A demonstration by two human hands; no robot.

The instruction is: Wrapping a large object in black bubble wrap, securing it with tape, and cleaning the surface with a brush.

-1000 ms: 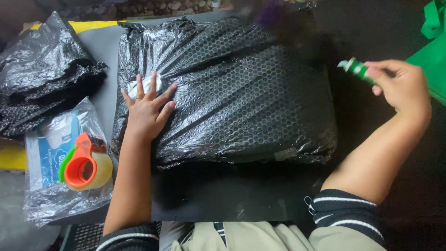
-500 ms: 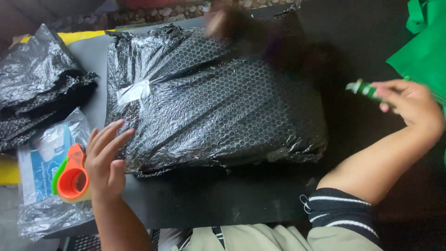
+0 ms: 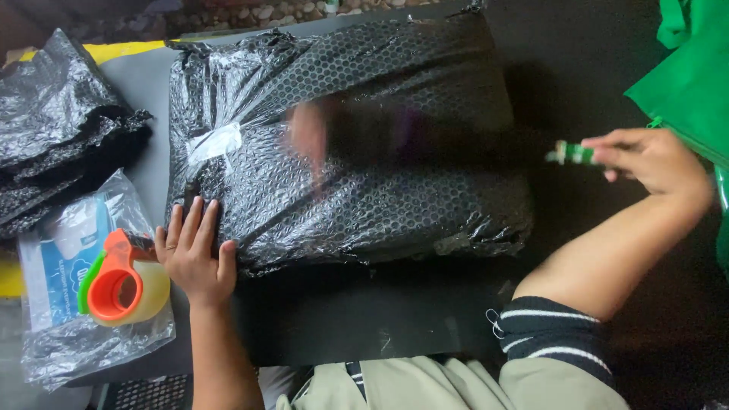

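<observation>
One big parcel wrapped in black bubble wrap (image 3: 364,144) lies across the dark table (image 3: 364,326), filling most of the view; a blurred hand-like shape hovers over its middle, prob. another person's, too smeared to say more. Wrap looks complete w/ one strip of clear tape (image 3: 215,142) already on the upper left; the lower edge looks ragged and loose, so sealing seems only partly done. At far left, one heap of spare black plastic sheets (image 3: 61,144); below it, one clear plastic bag w/ a blue-white pack inside (image 3: 68,304). On that bag sits one orange-and-green tape dispenser (image 3: 125,285). Left hand (image 3: 194,254) rests flat, fingers spread, on the parcel's lower-left corner, touching the dispenser, gripping nothing. Right hand (image 3: 653,159) pinches one small green-and-white tool (image 3: 571,153), well right of the parcel, beside green fabric (image 3: 683,76).
</observation>
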